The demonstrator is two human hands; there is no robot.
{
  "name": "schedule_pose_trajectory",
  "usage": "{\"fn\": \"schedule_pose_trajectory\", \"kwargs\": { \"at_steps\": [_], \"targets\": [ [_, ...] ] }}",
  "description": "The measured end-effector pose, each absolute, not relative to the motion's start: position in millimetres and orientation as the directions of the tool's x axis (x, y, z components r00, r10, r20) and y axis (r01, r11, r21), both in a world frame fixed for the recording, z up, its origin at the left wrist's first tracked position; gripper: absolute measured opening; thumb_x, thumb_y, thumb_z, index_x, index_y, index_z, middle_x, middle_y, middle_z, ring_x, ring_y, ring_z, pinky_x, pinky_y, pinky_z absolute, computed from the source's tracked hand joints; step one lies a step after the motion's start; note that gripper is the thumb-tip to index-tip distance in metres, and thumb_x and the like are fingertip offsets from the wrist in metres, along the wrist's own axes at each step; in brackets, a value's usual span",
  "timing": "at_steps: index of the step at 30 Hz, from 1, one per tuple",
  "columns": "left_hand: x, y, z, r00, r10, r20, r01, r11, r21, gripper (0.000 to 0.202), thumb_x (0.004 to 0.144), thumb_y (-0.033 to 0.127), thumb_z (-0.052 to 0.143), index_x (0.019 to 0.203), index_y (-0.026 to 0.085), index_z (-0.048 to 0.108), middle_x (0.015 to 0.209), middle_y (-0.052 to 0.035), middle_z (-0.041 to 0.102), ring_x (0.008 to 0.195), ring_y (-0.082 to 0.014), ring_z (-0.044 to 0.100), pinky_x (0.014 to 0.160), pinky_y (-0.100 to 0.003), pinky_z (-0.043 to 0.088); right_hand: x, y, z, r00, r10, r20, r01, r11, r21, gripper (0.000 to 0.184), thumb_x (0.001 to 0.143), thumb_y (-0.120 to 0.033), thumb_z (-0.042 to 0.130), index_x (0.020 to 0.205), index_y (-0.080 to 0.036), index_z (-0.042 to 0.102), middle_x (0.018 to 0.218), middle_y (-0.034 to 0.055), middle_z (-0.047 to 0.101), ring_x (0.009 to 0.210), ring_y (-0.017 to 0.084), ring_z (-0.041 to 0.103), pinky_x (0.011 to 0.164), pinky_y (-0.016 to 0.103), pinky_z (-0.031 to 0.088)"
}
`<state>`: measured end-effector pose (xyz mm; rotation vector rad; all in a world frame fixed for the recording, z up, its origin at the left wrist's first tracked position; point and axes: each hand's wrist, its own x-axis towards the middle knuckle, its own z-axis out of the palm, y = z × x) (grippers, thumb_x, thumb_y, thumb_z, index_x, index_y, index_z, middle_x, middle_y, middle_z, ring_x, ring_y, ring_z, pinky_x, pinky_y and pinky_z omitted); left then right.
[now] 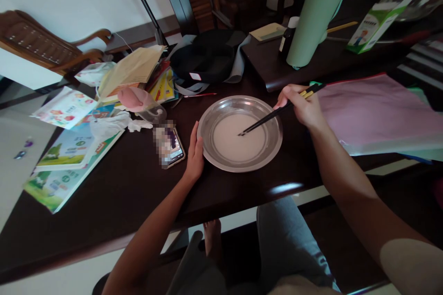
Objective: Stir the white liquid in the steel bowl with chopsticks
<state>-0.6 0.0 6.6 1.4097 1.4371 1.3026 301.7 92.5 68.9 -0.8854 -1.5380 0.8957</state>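
Observation:
A round metal plate [238,166] with a wide rim sits on the dark table, holding a milky white liquid [228,140]. My left hand [195,156] holds the plate's left edge, its thumb at the rim and its fingers along the outside. Black chopsticks [268,117] with gold bands near the top are gripped in my right hand [301,103], above the plate's right side. They slant down to the left, and their tips dip into the liquid near the middle of the plate.
Left of the plate lies a phone [169,145] with a lit screen. Booklets [65,156], papers and a clear cup [152,110] crowd the left side. A black bag [207,57] lies behind. Pink folder [377,113], green roll [318,14], dark bottle [286,41] and carton [375,25] are at right.

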Motion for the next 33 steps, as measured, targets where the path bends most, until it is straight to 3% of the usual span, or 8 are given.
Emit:
{"fn": "schedule_pose_trajectory", "kwargs": {
  "at_steps": [6, 9, 13, 19, 25, 30, 33],
  "targets": [
    [-1.4, 0.3, 4.8, -0.128, 0.981, 0.145, 0.239, -0.111, 0.965, 0.059, 0.095, 0.053, 0.041, 0.150, 0.031, 0.035, 0.162, -0.0024, 0.029, 0.149, -0.0223, 0.026, 0.124, -0.040, 0.018, 296.3, 85.6, 71.1, -0.325, 0.878, 0.352, 0.089, 0.399, -0.912, 0.040, 0.086, -0.056, 0.059, 0.065, -0.023, 0.068, 0.068, 0.0028, 0.071, 0.071, 0.018, 0.069, 0.071, 0.032, 0.052],
    [-1.5, 0.1, 5.0, -0.126, 0.981, 0.148, 0.244, -0.114, 0.963, 0.060, 0.095, 0.053, 0.041, 0.150, 0.029, 0.035, 0.162, -0.0036, 0.030, 0.149, -0.0226, 0.026, 0.124, -0.040, 0.017, 297.4, 88.1, 70.5, -0.253, 0.890, 0.379, 0.104, 0.414, -0.904, 0.038, 0.085, -0.055, 0.061, 0.066, -0.023, 0.068, 0.070, 0.0024, 0.072, 0.072, 0.018, 0.069, 0.073, 0.033, 0.052],
    [-2.0, 0.7, 3.7, -0.123, 0.981, 0.152, 0.241, -0.119, 0.963, 0.060, 0.095, 0.054, 0.042, 0.149, 0.030, 0.035, 0.162, -0.0026, 0.029, 0.150, -0.0222, 0.025, 0.124, -0.041, 0.017, 303.0, 94.4, 67.4, -0.123, 0.892, 0.435, 0.038, 0.442, -0.896, 0.046, 0.084, -0.057, 0.060, 0.054, -0.023, 0.062, 0.056, 0.0011, 0.064, 0.057, 0.016, 0.063, 0.063, 0.033, 0.050],
    [-2.8, 1.1, 2.3, -0.130, 0.981, 0.146, 0.225, -0.114, 0.968, 0.060, 0.095, 0.054, 0.043, 0.149, 0.031, 0.036, 0.162, -0.0013, 0.030, 0.149, -0.0220, 0.026, 0.124, -0.040, 0.017, 297.1, 88.2, 69.0, -0.324, 0.870, 0.372, 0.078, 0.416, -0.906, 0.037, 0.087, -0.052, 0.060, 0.065, -0.022, 0.068, 0.069, 0.0021, 0.071, 0.071, 0.017, 0.069, 0.070, 0.031, 0.052],
    [-2.4, 0.9, 3.6, -0.134, 0.978, 0.158, 0.238, -0.123, 0.963, 0.060, 0.094, 0.054, 0.043, 0.149, 0.030, 0.037, 0.161, -0.0021, 0.031, 0.149, -0.0219, 0.026, 0.124, -0.040, 0.017, 302.3, 95.5, 66.7, -0.117, 0.887, 0.446, 0.022, 0.452, -0.892, 0.044, 0.085, -0.054, 0.061, 0.054, -0.023, 0.063, 0.056, 0.0011, 0.064, 0.057, 0.016, 0.063, 0.063, 0.034, 0.050],
    [-2.0, 0.7, 4.7, -0.131, 0.978, 0.159, 0.240, -0.125, 0.963, 0.060, 0.095, 0.054, 0.043, 0.149, 0.030, 0.037, 0.161, -0.0025, 0.031, 0.150, -0.0221, 0.026, 0.124, -0.040, 0.017, 297.6, 88.1, 68.9, -0.316, 0.872, 0.375, 0.053, 0.411, -0.910, 0.040, 0.087, -0.052, 0.059, 0.062, -0.022, 0.067, 0.065, 0.0023, 0.069, 0.068, 0.017, 0.068, 0.068, 0.032, 0.051],
    [-1.9, 0.6, 4.7, -0.130, 0.980, 0.152, 0.235, -0.119, 0.965, 0.059, 0.095, 0.053, 0.043, 0.149, 0.030, 0.036, 0.161, -0.0020, 0.030, 0.150, -0.0221, 0.026, 0.124, -0.040, 0.017, 296.6, 87.5, 69.7, -0.311, 0.874, 0.374, 0.083, 0.417, -0.905, 0.035, 0.087, -0.050, 0.061, 0.067, -0.023, 0.069, 0.071, 0.0028, 0.072, 0.074, 0.018, 0.070, 0.072, 0.033, 0.051]
  ]
}}
